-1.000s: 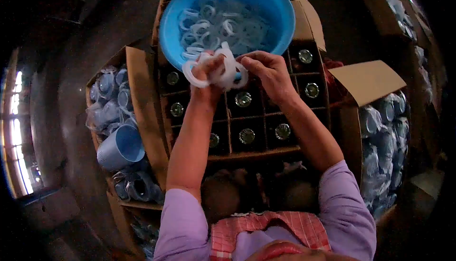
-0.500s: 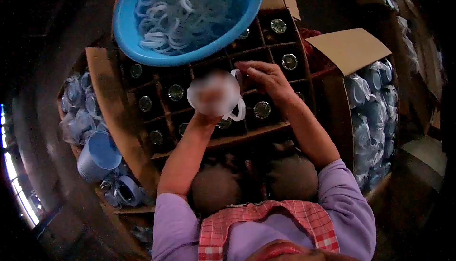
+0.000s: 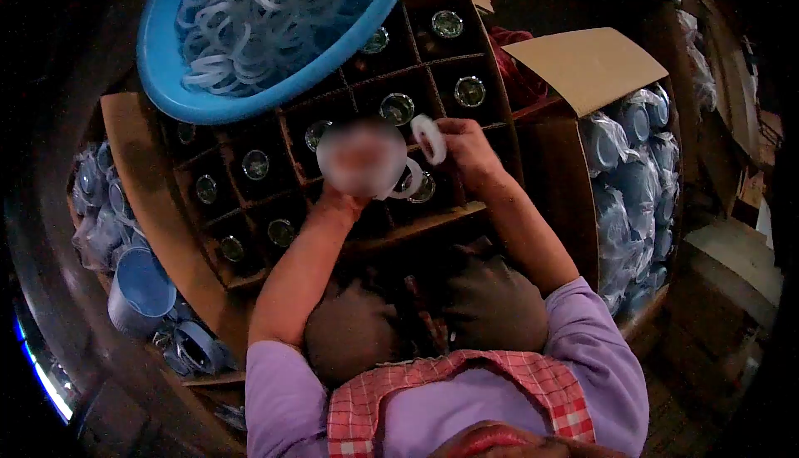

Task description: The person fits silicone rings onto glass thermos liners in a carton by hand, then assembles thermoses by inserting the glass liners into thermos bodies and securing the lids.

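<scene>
My right hand (image 3: 468,151) pinches a translucent white plastic ring (image 3: 429,140) between thumb and fingers, above the divided carton. To its left is my left hand (image 3: 359,158), its fingers hidden by a blurred patch. Another white ring (image 3: 408,180) sticks out at this hand's side and seems held in it. Below both hands, the cardboard dividers of the carton (image 3: 391,231) hold upright glass vessels with round shiny tops, such as this one (image 3: 397,109). Many loose white rings (image 3: 241,29) fill a blue plastic basin (image 3: 225,110) resting over the carton's far left part.
At the right stands an open carton (image 3: 553,183) of plastic-wrapped light-blue pieces (image 3: 637,175), one flap (image 3: 587,67) folded out. More blue wrapped pieces and a light-blue cup-like container (image 3: 143,291) lie at the left, beyond a raised cardboard flap (image 3: 166,200).
The view has shifted, so the basin and cartons appear further left. My right hand has drawn away from my left with a ring between its fingers. A ring still shows beside my left hand.
</scene>
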`<control>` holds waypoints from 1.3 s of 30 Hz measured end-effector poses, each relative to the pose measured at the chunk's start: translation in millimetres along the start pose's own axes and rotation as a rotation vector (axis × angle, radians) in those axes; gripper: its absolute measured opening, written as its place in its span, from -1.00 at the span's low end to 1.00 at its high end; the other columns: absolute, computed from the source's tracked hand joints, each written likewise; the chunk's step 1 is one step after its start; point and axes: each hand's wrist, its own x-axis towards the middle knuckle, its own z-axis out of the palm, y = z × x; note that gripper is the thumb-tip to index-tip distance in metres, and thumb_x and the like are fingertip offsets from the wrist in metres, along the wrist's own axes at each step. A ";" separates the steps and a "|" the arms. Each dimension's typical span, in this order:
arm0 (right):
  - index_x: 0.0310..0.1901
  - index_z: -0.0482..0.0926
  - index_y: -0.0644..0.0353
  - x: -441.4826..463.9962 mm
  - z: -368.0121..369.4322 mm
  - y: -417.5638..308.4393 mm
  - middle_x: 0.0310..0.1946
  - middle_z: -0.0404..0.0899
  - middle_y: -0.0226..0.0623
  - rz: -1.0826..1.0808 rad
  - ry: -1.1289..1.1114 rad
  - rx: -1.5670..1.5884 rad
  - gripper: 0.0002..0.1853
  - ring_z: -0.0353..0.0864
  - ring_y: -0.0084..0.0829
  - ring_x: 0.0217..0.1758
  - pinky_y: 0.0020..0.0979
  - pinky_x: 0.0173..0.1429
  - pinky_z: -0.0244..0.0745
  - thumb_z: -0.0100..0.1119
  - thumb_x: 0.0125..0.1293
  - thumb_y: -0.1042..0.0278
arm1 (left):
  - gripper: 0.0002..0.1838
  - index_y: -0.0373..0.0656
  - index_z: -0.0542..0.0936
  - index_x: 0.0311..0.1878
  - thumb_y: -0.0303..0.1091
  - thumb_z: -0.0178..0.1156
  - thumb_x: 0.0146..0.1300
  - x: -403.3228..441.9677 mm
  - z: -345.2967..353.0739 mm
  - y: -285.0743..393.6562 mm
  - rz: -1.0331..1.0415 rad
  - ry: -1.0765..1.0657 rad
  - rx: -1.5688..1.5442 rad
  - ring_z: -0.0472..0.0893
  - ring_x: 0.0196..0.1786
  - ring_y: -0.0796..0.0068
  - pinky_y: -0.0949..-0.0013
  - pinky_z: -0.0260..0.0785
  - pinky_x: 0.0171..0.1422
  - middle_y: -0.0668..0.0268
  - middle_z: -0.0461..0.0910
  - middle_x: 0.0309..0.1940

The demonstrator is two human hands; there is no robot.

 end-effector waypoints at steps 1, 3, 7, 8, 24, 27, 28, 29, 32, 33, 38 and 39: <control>-0.21 0.53 0.33 9.9 -14.3 7.5 -0.39 0.57 -0.31 -0.073 0.038 -0.023 -0.79 0.52 -0.55 -0.43 -0.56 -0.38 0.43 0.08 0.13 0.44 | -0.81 -0.21 0.42 -0.25 -0.54 0.12 0.02 5.8 -17.9 2.4 0.138 -0.066 0.251 0.55 -0.17 0.25 0.26 0.43 -0.04 0.18 0.51 -0.28; -0.21 0.51 0.31 15.9 -32.7 2.6 -0.37 0.58 -0.28 -0.199 0.195 -0.089 -0.79 0.51 -0.53 -0.46 -0.56 -0.45 0.42 0.04 0.12 0.43 | -0.76 -0.21 0.40 -0.26 -0.55 0.15 -0.05 5.7 -7.7 7.0 0.140 -0.017 0.347 0.55 -0.18 0.22 0.24 0.43 -0.03 0.14 0.50 -0.28; -0.13 0.46 0.29 9.9 -65.7 -26.8 -0.44 0.60 -0.19 -0.159 0.371 0.093 -0.76 0.46 -0.53 -0.62 -0.54 -0.62 0.34 -0.04 0.16 0.44 | -0.75 -0.20 0.41 -0.27 -0.53 0.18 -0.08 -1.7 -15.6 7.3 0.157 -0.072 0.206 0.55 -0.17 0.18 0.22 0.43 -0.04 0.14 0.51 -0.29; -0.13 0.46 0.29 12.0 -72.1 -32.6 -0.47 0.59 -0.19 -0.195 0.451 0.047 -0.76 0.46 -0.54 -0.64 -0.55 -0.63 0.34 -0.04 0.16 0.44 | -0.74 -0.20 0.41 -0.26 -0.52 0.19 -0.08 -1.3 -19.7 4.3 0.195 -0.074 0.175 0.55 -0.17 0.17 0.22 0.44 -0.06 0.13 0.51 -0.30; -0.37 0.57 -0.14 33.2 -71.8 -7.0 -0.38 0.46 -0.40 -0.821 0.530 -1.607 -0.78 0.49 -0.27 -0.23 -0.33 -0.35 0.52 0.15 -0.06 0.48 | -0.68 -0.15 0.44 -0.26 -0.50 0.26 -0.16 -4.0 -7.1 16.4 0.083 -0.002 0.359 0.59 -0.29 0.24 0.32 0.49 -0.23 0.15 0.56 -0.35; -0.37 0.57 -0.05 28.8 -71.0 -12.6 -0.37 0.46 -0.35 -0.805 0.388 -1.606 -0.80 0.48 -0.24 -0.23 -0.32 -0.33 0.51 0.11 -0.05 0.50 | -0.65 -0.14 0.45 -0.25 -0.47 0.30 -0.18 -11.3 4.3 15.4 0.075 0.037 0.365 0.59 -0.32 0.28 0.35 0.50 -0.26 0.15 0.57 -0.33; -0.37 0.56 -0.02 25.6 -66.9 -15.8 -0.37 0.46 -0.33 -0.802 0.366 -1.641 -0.81 0.48 -0.24 -0.23 -0.32 -0.32 0.51 0.10 -0.04 0.51 | -0.66 -0.14 0.44 -0.25 -0.48 0.29 -0.17 -11.6 4.9 15.6 0.073 0.031 0.360 0.59 -0.31 0.26 0.35 0.50 -0.26 0.13 0.56 -0.32; -0.37 0.56 0.02 24.3 -63.9 -17.8 -0.38 0.47 -0.31 -0.799 0.343 -1.675 -0.82 0.49 -0.24 -0.23 -0.32 -0.30 0.51 0.09 -0.04 0.52 | -0.68 -0.16 0.42 -0.24 -0.52 0.25 -0.14 -10.5 3.1 16.7 0.075 0.000 0.344 0.59 -0.29 0.22 0.32 0.49 -0.24 0.09 0.55 -0.31; -0.38 0.54 0.14 29.4 -65.2 -21.1 -0.34 0.48 -0.22 -0.801 0.216 -1.677 -0.86 0.49 -0.21 -0.22 -0.28 -0.26 0.50 0.10 -0.04 0.52 | -0.71 -0.18 0.40 -0.25 -0.56 0.21 -0.10 -6.1 -5.7 18.5 0.077 -0.058 0.320 0.58 -0.26 0.19 0.30 0.48 -0.21 0.06 0.54 -0.31; -0.37 0.54 0.13 31.5 -65.1 -23.0 -0.34 0.48 -0.23 -0.760 0.210 -1.674 -0.86 0.49 -0.20 -0.23 -0.27 -0.24 0.48 0.11 -0.03 0.50 | -0.71 -0.18 0.41 -0.26 -0.56 0.21 -0.10 -5.2 -7.4 18.3 0.077 -0.072 0.315 0.58 -0.25 0.20 0.30 0.48 -0.20 0.06 0.55 -0.31; -0.35 0.49 0.18 35.2 -60.0 -28.0 -0.30 0.48 -0.19 -0.624 0.186 -1.527 -0.90 0.48 -0.11 -0.22 -0.21 -0.19 0.43 0.12 0.04 0.49 | -0.72 -0.13 0.44 -0.29 -0.51 0.25 -0.13 -9.7 4.3 16.0 0.090 0.007 0.365 0.59 -0.24 0.23 0.31 0.48 -0.19 0.09 0.56 -0.36; -0.35 0.48 0.19 34.6 -59.5 -27.4 -0.29 0.48 -0.17 -0.613 0.180 -1.500 -0.91 0.48 -0.09 -0.22 -0.20 -0.19 0.43 0.10 0.06 0.49 | -0.72 -0.12 0.44 -0.29 -0.50 0.26 -0.13 -10.1 5.2 15.8 0.094 0.017 0.384 0.59 -0.24 0.23 0.32 0.48 -0.19 0.10 0.56 -0.37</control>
